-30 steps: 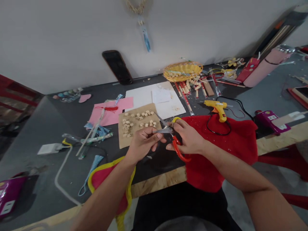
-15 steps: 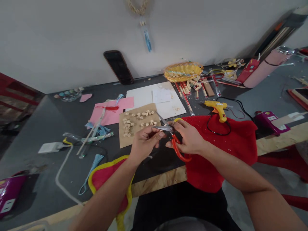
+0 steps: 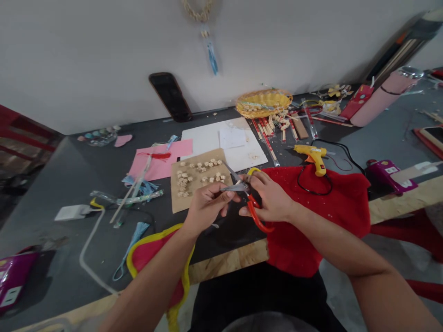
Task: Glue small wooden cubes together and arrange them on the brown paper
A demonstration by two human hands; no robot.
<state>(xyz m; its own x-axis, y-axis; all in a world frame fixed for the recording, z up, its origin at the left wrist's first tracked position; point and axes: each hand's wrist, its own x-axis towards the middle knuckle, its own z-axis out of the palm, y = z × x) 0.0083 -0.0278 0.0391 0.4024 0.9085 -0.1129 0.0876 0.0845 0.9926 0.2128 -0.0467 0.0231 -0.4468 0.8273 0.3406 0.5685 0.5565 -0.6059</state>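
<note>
In the middle of the head view, my right hand is closed round a pair of scissors near the pivot. Their red-orange handles hang below the fingers and the two metal blades point left, spread apart. Facing it, my left hand is closed in a pinch beside the lower blade; what lies between its fingertips is too small and covered to make out. Just behind the hands, a piece of brown cardboard carries several small clusters of pale wooden bits.
A yellow glue gun lies on red cloth at the right. Behind are a wicker basket, red-and-wood sticks and white paper. A phone leans on the wall. Blue tassels and a white charger lie left.
The scissors and both hands have shifted very slightly, with the lower blade tilting a little downward at its tip. Everything else stays in place.
</note>
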